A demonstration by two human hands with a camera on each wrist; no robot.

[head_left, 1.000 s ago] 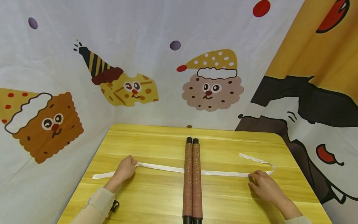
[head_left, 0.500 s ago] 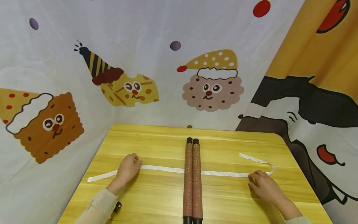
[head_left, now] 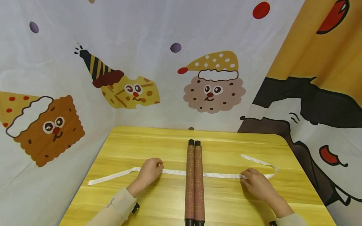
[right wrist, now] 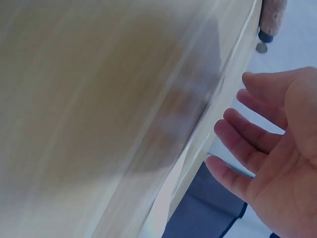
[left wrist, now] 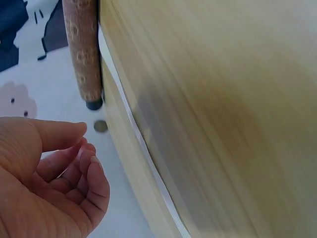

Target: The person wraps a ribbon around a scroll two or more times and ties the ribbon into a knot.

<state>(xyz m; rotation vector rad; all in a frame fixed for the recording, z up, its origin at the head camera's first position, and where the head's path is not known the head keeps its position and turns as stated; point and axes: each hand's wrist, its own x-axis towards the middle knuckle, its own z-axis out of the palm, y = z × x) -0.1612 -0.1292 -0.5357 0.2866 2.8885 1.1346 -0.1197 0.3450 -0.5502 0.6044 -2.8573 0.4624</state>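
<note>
Two rolled scrolls (head_left: 194, 182) with brown patterned covers and black end knobs lie side by side, lengthwise, in the middle of the table. A white ribbon (head_left: 223, 175) runs crosswise and passes beneath them. Left of the scrolls, my left hand (head_left: 150, 172) hovers over the ribbon; the left wrist view shows its fingers (left wrist: 96, 183) loosely bent and holding nothing. On the other side, my right hand (head_left: 258, 185) is above the ribbon's right stretch. Its fingers (right wrist: 247, 139) are relaxed and apart, with nothing between them in the right wrist view.
The yellow wood-grain table (head_left: 158, 144) has rounded far corners. A white curtain (head_left: 152, 37) with cartoon prints hangs right behind it and along the left side. At the right, the ribbon's end (head_left: 251, 158) bends back toward the far edge.
My left hand has let go of the ribbon and moved right, toward the scrolls. The ribbon's left part lies on the table. My right hand has shifted slightly left.
</note>
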